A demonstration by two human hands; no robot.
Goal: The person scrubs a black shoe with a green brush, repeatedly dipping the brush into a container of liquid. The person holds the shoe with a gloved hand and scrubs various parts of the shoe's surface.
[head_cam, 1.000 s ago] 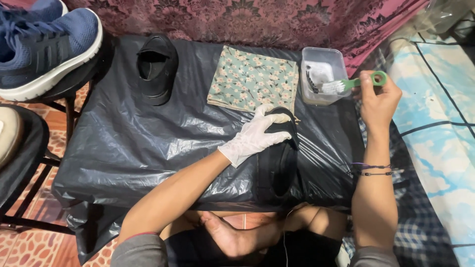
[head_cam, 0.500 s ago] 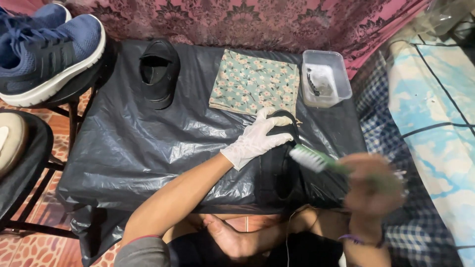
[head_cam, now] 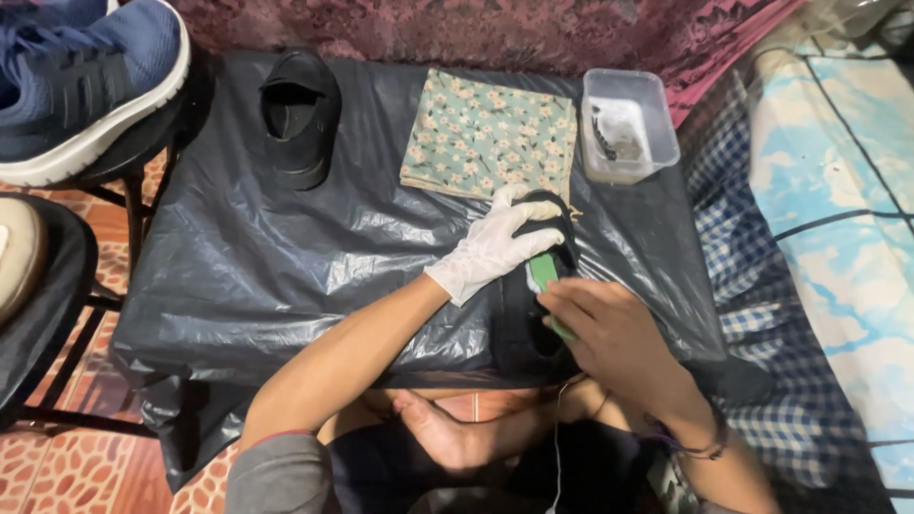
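My left hand (head_cam: 495, 246), in a white glove, grips a black shoe (head_cam: 535, 314) that lies on the black plastic sheet (head_cam: 286, 276) covering the table. My bare right hand (head_cam: 609, 338) holds a green-handled brush (head_cam: 546, 276) and presses its head against the shoe just below my left fingers. Most of the shoe is hidden under both hands. A second black shoe (head_cam: 300, 114) lies apart at the far left of the table.
A floral cloth (head_cam: 490, 138) lies at the back centre, with a clear plastic tub (head_cam: 628, 124) of cloudy liquid to its right. Blue sneakers (head_cam: 81, 81) rest on a stool at the left. A checked and blue patterned bedcover (head_cam: 819, 257) borders the right.
My right hand has come from the plastic tub at the back right down to the shoe, carrying the brush. My left hand has stayed on the shoe.
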